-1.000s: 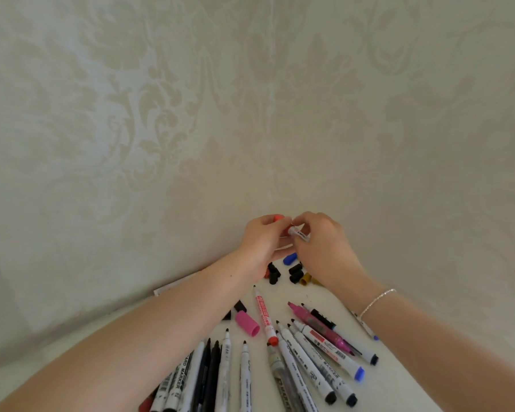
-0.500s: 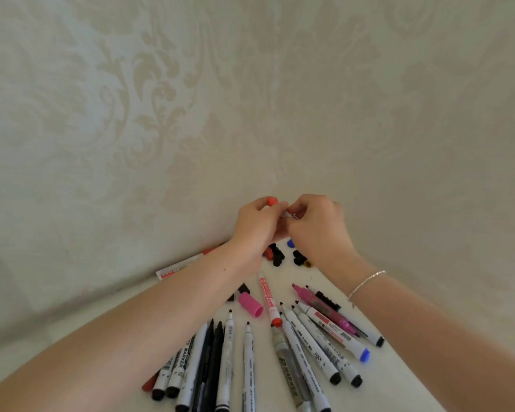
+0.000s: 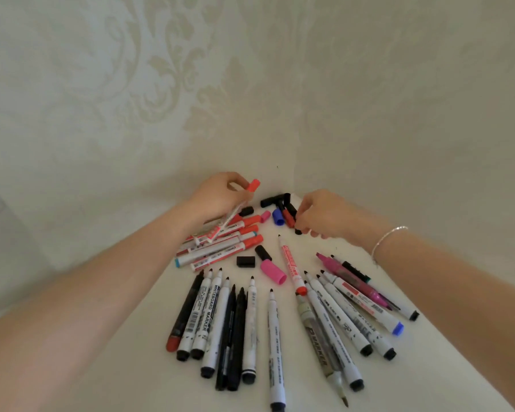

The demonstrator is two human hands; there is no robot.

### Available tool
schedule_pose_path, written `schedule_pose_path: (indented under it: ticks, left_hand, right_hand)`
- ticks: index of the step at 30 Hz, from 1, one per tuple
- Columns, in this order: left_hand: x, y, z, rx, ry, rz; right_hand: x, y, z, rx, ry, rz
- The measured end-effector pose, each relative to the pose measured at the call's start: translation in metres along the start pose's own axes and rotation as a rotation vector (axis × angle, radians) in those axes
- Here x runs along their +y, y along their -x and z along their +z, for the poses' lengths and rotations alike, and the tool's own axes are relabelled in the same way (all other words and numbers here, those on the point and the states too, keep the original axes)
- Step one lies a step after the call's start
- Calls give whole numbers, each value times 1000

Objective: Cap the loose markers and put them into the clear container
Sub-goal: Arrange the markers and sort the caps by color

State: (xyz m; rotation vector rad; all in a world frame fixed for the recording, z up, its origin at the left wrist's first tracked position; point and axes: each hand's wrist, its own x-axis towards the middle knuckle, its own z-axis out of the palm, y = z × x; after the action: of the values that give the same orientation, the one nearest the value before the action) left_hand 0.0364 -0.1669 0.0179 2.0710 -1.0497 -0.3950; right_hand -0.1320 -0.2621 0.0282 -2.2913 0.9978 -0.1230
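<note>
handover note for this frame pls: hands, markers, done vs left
Left hand: grips a red-capped marker above the capped pile.
Right hand: fingers curled at the loose caps in the corner; whether its grip holds a cap is unclear.
Done: a few markers capped, piled at left.
Left: many uncapped markers fanned on the table. Nothing is visibly in a container; a blurred translucent object at far left may be it.

The markers at lower centre are looking like smooth plastic with printed barrels; the table is showing matt white, the wallpaper upper left faintly embossed, the bracelet shining like metal.
</note>
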Motion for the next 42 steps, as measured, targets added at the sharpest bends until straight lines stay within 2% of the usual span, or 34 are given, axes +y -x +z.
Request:
schedule_pose_path:
  ticks: [2,5,9,11,17,20,23,25,28,32,34,36,39,40,42]
  left_hand:
    - [-9,1,-1,-93,-277,32]
    - [-19,4,3,-176,-418,51]
    - [-35,1,13,-116,-572,139]
    - [-38,0,15,-99,-607,173]
    - [-38,-2,18,-179,-617,208]
    - [-34,-1,17,-196,-626,217]
    - [-23,6,16,-167,-630,314]
    - [-12,14,17,-262,-613,399]
    - [2,26,21,-482,-676,437]
    - [6,32,30,-544,-761,483]
    - [1,30,35,-552,-766,494]
    - [-6,26,35,-529,-679,495]
    - [-8,23,28,-429,-294,378]
    - [-6,23,25,-400,-125,337]
    - [-2,21,19,-333,74,302]
  right_hand:
    - [4,-3,10,-72,49,39]
    - [8,-10,22,-140,92,62]
    - [10,-17,30,-166,130,57]
    - [10,-18,28,-159,126,55]
    - [26,-17,5,-150,134,76]
    - [35,-13,-5,-202,208,96]
    - [41,-8,-9,-272,320,98]
    - [43,-7,-7,-286,368,92]
    - [47,-9,1,-252,384,79]
    - [48,-8,7,-146,383,49]
    - [47,-7,3,-27,288,-9]
    - [45,-6,-4,103,46,-52]
    - [40,-1,-15,144,-515,-97]
    - [39,1,-19,134,-618,-125]
    - [36,4,-23,122,-637,-183]
